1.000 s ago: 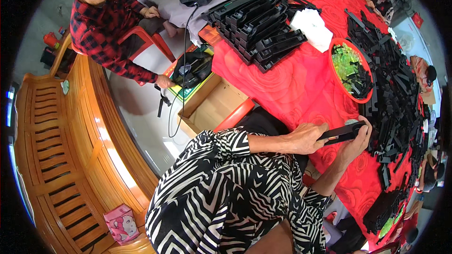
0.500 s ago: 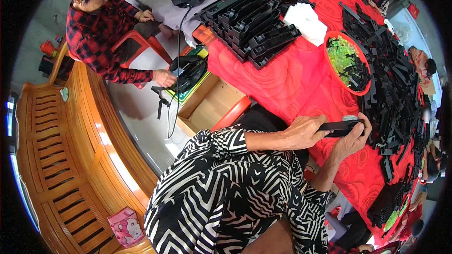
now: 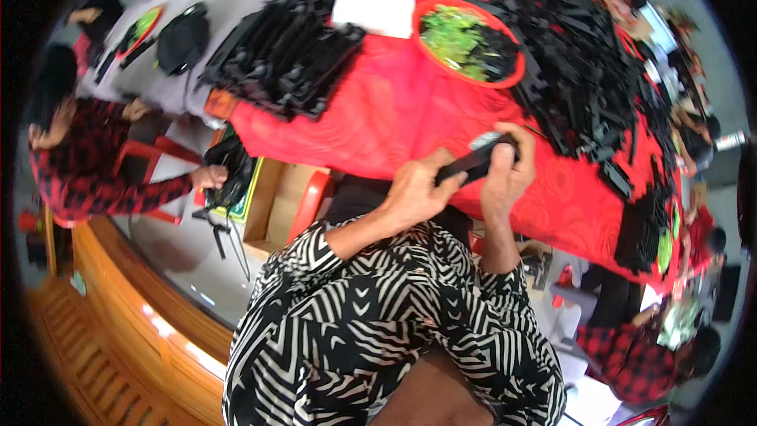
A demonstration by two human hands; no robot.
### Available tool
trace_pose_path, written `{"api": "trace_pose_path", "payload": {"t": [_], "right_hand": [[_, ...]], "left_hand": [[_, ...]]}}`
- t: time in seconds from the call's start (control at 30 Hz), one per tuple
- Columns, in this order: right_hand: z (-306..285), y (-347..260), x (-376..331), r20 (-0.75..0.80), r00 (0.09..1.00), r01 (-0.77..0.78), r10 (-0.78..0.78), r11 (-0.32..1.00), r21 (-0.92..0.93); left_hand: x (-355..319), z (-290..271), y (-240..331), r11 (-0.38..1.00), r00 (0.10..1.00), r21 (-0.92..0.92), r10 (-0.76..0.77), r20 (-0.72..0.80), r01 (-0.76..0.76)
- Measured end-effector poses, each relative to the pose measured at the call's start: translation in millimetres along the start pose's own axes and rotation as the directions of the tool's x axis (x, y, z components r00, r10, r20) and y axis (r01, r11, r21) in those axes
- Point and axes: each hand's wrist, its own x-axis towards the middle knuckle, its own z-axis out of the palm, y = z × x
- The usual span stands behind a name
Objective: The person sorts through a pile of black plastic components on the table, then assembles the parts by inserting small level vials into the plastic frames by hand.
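Observation:
Above the near edge of the red-covered table (image 3: 371, 130), I hold a long black plastic part (image 3: 471, 166) in both hands. My left hand (image 3: 418, 191) is closed on its left end. My right hand (image 3: 506, 173) grips the other end, with the thumb on the near side and fingers behind. A small pale, rounded piece (image 3: 485, 140) shows at the far side of the part, close to my right fingers. Whether it is attached cannot be made out.
A red bowl (image 3: 471, 81) holds green and black small pieces. Loose black parts (image 3: 579, 71) are heaped to the right; stacked black parts (image 3: 280, 63) and white paper (image 3: 372, 6) lie left. A person in a checked shirt (image 3: 102, 162) sits left beside a cardboard box (image 3: 276, 205). Others work right.
The view has swung, so the table and stacks appear further left and higher. The black part stays in both hands, now tilted with its right end raised.

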Motion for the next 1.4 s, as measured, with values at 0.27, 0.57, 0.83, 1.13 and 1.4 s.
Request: {"api": "trace_pose_path", "payload": {"t": [0.27,0.57,0.83,1.13,1.4], "right_hand": [[-7.3,3.6,-0.2,-0.014,1.000,-0.008,0.009,0.997,0.076],[-9.9,7.0,5.0,-0.016,1.000,-0.025,0.027,0.992,0.121],[-6.4,9.2,1.2,-0.023,0.998,-0.056,0.059,0.993,0.100],[-5.2,10.7,-1.4,-0.036,0.997,-0.066,0.066,0.998,0.002],[-3.1,9.5,-1.2,-0.066,0.996,-0.061,0.058,0.997,-0.055]], "left_hand": [[0.5,6.7,-5.0,0.997,0.997,-0.067,-0.018,0.072,0.022],[-2.8,4.6,5.1,0.999,0.993,-0.052,-0.010,0.116,0.016],[-2.0,4.6,1.6,0.997,0.994,-0.039,-0.065,0.083,0.069],[-1.7,3.7,6.7,0.987,0.992,0.161,-0.049,0.117,0.030],[-0.3,5.6,5.8,0.986,0.995,0.166,-0.018,0.096,0.002]]}}
